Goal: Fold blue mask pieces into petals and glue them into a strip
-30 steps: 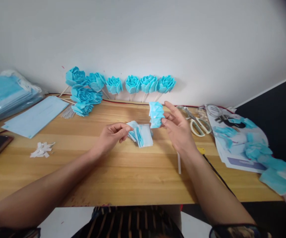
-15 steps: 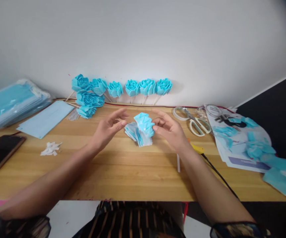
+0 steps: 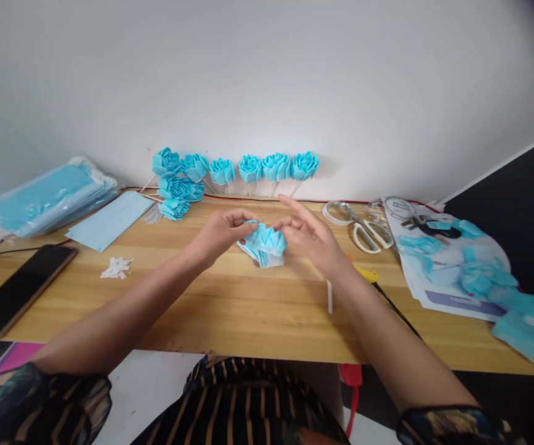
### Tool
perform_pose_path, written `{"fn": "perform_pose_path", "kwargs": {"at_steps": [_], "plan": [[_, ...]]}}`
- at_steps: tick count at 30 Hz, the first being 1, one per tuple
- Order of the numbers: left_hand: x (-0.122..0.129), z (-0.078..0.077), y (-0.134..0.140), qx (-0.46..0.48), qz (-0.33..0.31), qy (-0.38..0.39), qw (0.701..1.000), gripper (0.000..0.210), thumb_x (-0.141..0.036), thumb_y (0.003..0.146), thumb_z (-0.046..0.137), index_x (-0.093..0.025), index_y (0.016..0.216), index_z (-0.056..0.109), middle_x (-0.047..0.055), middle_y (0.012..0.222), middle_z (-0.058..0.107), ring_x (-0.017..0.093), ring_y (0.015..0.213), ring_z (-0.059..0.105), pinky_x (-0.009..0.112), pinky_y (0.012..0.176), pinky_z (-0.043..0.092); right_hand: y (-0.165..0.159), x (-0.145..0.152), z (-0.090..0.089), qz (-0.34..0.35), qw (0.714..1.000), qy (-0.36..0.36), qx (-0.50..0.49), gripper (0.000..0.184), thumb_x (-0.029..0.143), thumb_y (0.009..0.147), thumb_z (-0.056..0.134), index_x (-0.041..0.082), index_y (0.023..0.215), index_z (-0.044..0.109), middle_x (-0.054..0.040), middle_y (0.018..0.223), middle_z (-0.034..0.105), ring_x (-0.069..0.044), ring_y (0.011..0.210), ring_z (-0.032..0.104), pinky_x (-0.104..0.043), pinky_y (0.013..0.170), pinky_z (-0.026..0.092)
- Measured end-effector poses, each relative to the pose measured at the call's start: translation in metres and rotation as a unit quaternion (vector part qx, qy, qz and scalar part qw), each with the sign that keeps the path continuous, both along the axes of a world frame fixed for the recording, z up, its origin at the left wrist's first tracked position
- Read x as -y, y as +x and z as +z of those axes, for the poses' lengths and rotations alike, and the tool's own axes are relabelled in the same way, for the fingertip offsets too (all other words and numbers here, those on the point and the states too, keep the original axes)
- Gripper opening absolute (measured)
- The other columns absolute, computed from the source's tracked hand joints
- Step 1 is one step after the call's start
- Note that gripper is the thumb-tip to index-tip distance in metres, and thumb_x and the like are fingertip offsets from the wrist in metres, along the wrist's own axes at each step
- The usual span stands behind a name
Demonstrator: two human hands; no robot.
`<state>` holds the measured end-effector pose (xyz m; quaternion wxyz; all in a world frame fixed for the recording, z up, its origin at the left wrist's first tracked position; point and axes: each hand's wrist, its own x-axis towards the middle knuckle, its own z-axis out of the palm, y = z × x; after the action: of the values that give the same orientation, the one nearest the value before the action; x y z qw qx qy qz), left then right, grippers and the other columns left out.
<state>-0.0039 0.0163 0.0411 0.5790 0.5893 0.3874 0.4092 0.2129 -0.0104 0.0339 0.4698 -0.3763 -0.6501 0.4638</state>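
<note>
A light blue zigzag-edged strip of petals point(image 3: 267, 238) is held up between my two hands over the middle of the table. My left hand point(image 3: 227, 232) pinches its left end between thumb and fingers. At its right end, my right hand point(image 3: 306, 238) grips with thumb and curled fingers, one finger stretched outward. Just beneath lies a small stack of folded blue and white pieces point(image 3: 267, 259), partly hidden by the strip. Several finished blue flowers point(image 3: 251, 168) on pale sticks lean on the wall behind.
White-handled scissors point(image 3: 371, 236) and a roll of tape point(image 3: 336, 213) lie at the back right. A yellow glue gun point(image 3: 366, 275) sits partly behind my right forearm. On the left are a phone point(image 3: 23, 287), white scraps point(image 3: 117, 267), blue sheets point(image 3: 109, 219) and a plastic-wrapped pack point(image 3: 49, 198).
My left hand has come in from the side and taken hold of the strip's left end. The strip now stretches level between both hands. The whole view has shifted slightly.
</note>
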Motion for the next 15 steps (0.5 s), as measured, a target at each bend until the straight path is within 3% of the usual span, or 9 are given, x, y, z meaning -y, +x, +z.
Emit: {"fn": "perform_pose_path", "kwargs": {"at_steps": [4,9,12,15], "plan": [[0.003,0.004,0.001,0.091,0.031,-0.019,0.995,0.030,-0.037,0.072,0.081,-0.013,0.087,0.070,0.003,0.078,0.071,0.012,0.065,0.062,0.025,0.060,0.051,-0.009,-0.005,-0.005,0.010,0.990,-0.081,-0.113,0.067,0.066,0.094,0.049,0.031,0.150,0.045,-0.0053,0.116,0.075,-0.021,0.113,0.069,-0.044,0.103,0.052],[0.005,0.009,0.002,0.142,0.075,-0.031,0.986,0.027,-0.031,0.070,0.083,-0.013,0.084,0.068,0.001,0.073,0.068,0.011,0.062,0.060,0.024,0.057,0.052,-0.038,0.003,-0.015,0.088,0.977,-0.109,-0.163,0.059,0.070,0.092,0.049,0.028,0.133,0.059,-0.0075,0.119,0.074,-0.022,0.111,0.070,-0.044,0.101,0.054],[0.004,0.005,-0.002,0.168,0.095,-0.040,0.980,0.020,-0.026,0.072,0.080,-0.013,0.082,0.068,0.002,0.075,0.069,0.010,0.060,0.059,0.022,0.054,0.049,-0.044,0.015,-0.012,0.090,0.978,-0.123,-0.144,0.052,0.060,0.092,0.060,0.026,0.131,0.059,-0.0047,0.092,0.075,-0.018,0.083,0.070,-0.036,0.083,0.057],[0.000,-0.002,-0.012,0.177,0.116,-0.065,0.975,0.014,-0.021,0.075,0.076,-0.013,0.078,0.066,0.002,0.072,0.068,0.010,0.060,0.059,0.021,0.052,0.048,-0.036,0.029,-0.006,0.045,0.985,-0.130,-0.103,0.059,0.042,0.089,0.069,0.025,0.143,0.051,0.0060,0.064,0.062,-0.011,0.055,0.051,-0.027,0.059,0.047]]}}
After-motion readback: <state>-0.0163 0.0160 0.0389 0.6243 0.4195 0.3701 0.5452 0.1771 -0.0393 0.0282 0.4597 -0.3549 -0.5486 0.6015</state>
